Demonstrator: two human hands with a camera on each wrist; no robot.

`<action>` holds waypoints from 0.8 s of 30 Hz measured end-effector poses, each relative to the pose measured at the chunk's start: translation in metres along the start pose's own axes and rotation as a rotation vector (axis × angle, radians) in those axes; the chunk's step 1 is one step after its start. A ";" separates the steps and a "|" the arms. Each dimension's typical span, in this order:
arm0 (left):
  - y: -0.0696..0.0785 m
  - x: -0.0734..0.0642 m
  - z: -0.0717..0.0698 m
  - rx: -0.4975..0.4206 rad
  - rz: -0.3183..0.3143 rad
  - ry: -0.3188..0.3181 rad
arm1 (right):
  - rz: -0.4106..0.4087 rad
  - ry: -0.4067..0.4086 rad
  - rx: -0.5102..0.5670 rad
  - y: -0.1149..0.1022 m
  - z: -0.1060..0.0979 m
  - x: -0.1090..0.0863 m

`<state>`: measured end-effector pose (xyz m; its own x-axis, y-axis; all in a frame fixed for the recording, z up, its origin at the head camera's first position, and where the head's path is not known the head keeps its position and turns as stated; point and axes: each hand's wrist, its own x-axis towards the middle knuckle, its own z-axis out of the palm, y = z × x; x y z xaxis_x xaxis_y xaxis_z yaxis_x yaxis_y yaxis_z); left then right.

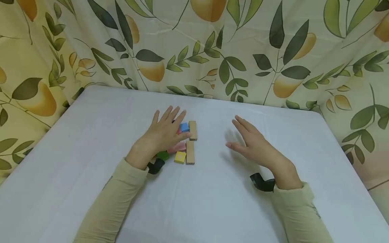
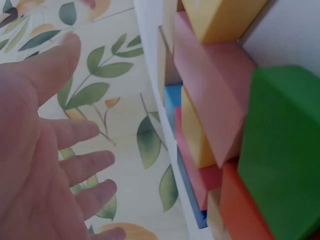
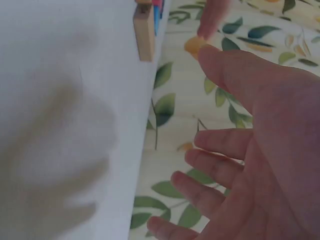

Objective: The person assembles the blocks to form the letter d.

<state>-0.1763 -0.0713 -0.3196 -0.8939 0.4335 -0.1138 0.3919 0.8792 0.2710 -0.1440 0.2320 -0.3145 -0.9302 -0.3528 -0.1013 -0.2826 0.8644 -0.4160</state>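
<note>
Over a cluster of coloured wooden blocks, my left hand (image 1: 161, 131) hovers with spread fingers and holds nothing; it hides part of the cluster. Beside it show a blue block (image 1: 184, 127), a pink block (image 1: 177, 147), a yellow block (image 1: 180, 157) and a green block (image 1: 163, 155). Two plain wooden blocks (image 1: 190, 152) line the cluster's right side. In the left wrist view, a red block (image 2: 245, 205) touches the large green block. To the right, my right hand (image 1: 250, 140) is raised above the table, fingers extended, apart from every block.
A white cloth covers the table (image 1: 212, 202). Behind it hangs a curtain (image 1: 188, 44) printed with fruit and leaves. Black wrist devices (image 1: 262, 183) sit below both hands.
</note>
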 end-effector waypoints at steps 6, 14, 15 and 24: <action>0.003 0.005 0.005 -0.010 0.047 -0.008 | -0.089 -0.030 0.060 -0.014 0.017 0.007; 0.004 0.013 0.011 -0.039 0.055 -0.043 | -0.221 -0.055 0.106 -0.031 0.037 0.011; 0.005 0.014 0.012 -0.042 0.059 -0.050 | -0.232 -0.059 0.107 -0.032 0.039 0.011; 0.008 0.024 0.015 -0.057 0.090 -0.083 | -0.334 -0.121 0.134 -0.049 0.055 0.013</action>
<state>-0.1916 -0.0511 -0.3346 -0.8336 0.5271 -0.1650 0.4546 0.8244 0.3373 -0.1291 0.1654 -0.3451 -0.7553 -0.6540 -0.0430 -0.5250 0.6430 -0.5576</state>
